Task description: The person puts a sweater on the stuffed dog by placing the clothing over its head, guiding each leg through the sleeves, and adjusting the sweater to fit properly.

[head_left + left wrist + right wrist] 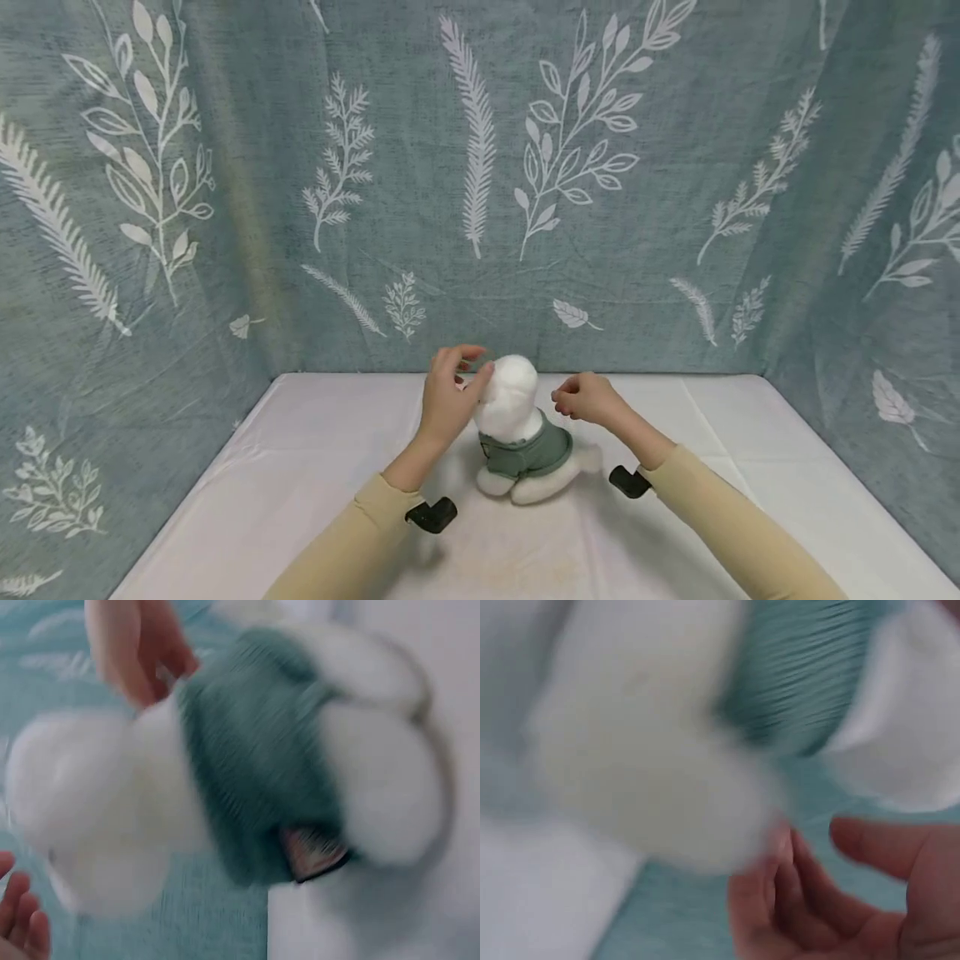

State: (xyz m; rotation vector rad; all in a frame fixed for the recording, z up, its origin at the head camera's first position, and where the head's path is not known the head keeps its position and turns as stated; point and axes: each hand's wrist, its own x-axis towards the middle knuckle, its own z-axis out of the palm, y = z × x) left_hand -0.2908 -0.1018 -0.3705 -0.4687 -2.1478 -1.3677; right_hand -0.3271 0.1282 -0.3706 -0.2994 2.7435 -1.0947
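Note:
A white plush toy [512, 392] sits on the white table, its round head up and its body in a green knitted garment [528, 452]. A small label [313, 851] shows at the garment's edge in the left wrist view. My left hand [450, 396] is beside the toy's head, fingers bent and spread from the thumb; whether the thumb touches the head, I cannot tell. On the other side my right hand [588, 398] hovers apart from the head with loosely curled fingers. The right wrist view shows its thumb [881, 844] away from the fingers, with nothing gripped between them.
A white cloth [300, 467] covers the table. Blue-green curtains [420, 208] with white leaf patterns stand behind it and along both sides. Black wrist mounts sit on the left wrist [432, 515] and the right wrist [628, 482].

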